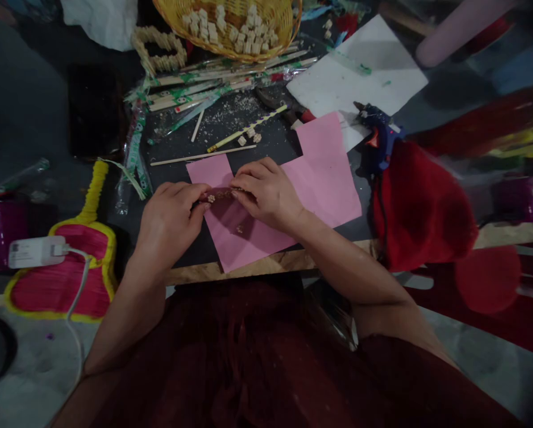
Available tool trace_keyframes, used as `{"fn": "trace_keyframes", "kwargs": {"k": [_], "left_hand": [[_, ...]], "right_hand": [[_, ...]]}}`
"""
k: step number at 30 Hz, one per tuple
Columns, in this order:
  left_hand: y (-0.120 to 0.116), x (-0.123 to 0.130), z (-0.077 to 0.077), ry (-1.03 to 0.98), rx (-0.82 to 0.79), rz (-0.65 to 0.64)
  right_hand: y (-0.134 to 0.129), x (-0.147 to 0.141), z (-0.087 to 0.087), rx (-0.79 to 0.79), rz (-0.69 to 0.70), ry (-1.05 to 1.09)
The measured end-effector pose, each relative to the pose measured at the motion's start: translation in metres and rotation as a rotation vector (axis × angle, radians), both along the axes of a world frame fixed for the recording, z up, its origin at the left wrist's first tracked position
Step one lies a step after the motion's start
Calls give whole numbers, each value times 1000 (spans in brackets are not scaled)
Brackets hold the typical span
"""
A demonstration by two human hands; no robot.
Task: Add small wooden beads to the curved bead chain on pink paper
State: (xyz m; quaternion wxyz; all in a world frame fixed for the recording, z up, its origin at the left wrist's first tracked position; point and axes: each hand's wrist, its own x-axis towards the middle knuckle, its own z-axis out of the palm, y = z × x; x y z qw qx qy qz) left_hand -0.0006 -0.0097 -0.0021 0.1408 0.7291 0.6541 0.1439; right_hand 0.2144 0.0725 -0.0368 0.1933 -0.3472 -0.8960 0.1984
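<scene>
Across the dark tabletop (172, 172) many things lie close together: at the far side a yellow basket (287, 18) carries small pale pieces (255, 35), and before it are wrapped chopsticks (195, 86), pliers (266, 98) and a pencil (248, 128) with spiral pattern. To the right, a blue glue gun (385, 134) rests beside a red cloth (420, 214). Nearest to the person, pink paper (322, 184) lies under the hands. Just above this paper is a thin, dark strip (224, 194), with a small flower-like ornament (211, 198) near its left end (the fingers cover both ends). The left hand (171, 220) and the right hand (270, 193) each pinch one end between thumb and fingers.
</scene>
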Motion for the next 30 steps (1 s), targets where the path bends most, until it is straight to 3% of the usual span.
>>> {"fn": "trace_keyframes", "kwargs": {"k": [30], "left_hand": [[0, 2, -6, -2, 15, -14]], "right_hand": [[-1, -1, 2, 8, -15, -20]]}}
